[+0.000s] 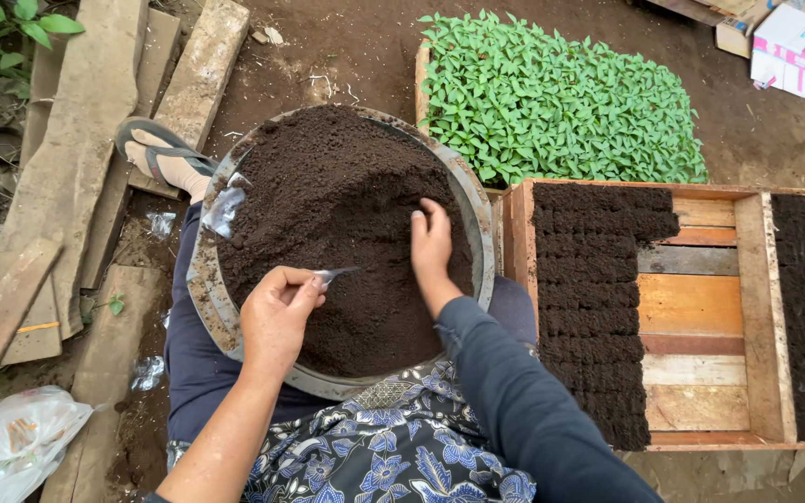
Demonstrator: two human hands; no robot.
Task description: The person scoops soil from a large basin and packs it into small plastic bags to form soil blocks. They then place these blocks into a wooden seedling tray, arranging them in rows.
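Observation:
A round metal basin (203,279) heaped with dark soil (337,205) rests on my lap. My left hand (277,317) hovers over the near side of the soil and pinches a small clear plastic sleeve (333,274) between thumb and fingers. My right hand (431,247), in a dark long sleeve, lies fingers-down on the soil at the basin's right side, fingertips pressed into it. Several more clear plastic sleeves (225,210) lie at the basin's left rim.
To the right sits a wooden tray (691,307) partly filled with rows of small soil-filled pots (589,298). Behind it stands a bed of green seedlings (561,102). Wooden planks (67,177) lie at left, with my sandalled foot (165,158), a plastic bag (11,442) and cardboard boxes (789,37).

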